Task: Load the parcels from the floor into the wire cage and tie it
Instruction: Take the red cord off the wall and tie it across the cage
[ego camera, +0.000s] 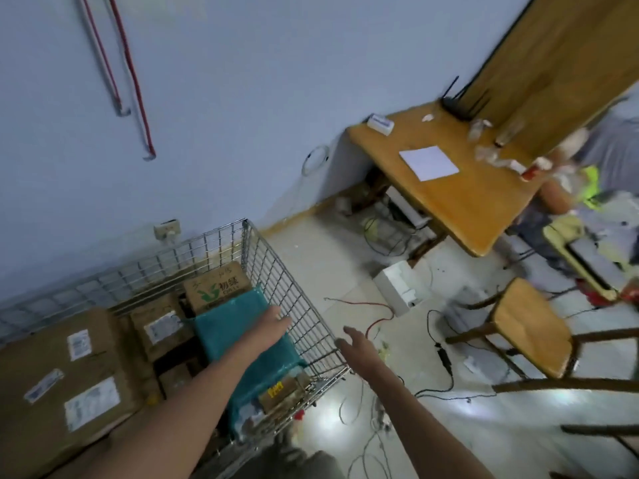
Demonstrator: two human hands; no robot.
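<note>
Wire cage (276, 281) sits against the wall, already packed: large brown box (58, 368) at left, smaller cartons behind, teal parcel (235, 333) on top by the right side mesh. Loading step looks nearly over; left hand (273, 323) lies flat on the teal parcel, fingers extended, gripping nothing, while right hand (356, 340) hovers outside the cage, fingers spread, empty. Next move likely calls for a cord to tie with, perhaps the red hooked cords (133, 77) on the wall.

A pale blue wall (242, 81) meets a tiled floor (345, 271) strewn with cables; a wooden desk (449, 202) and chair (529, 326) stand right.
</note>
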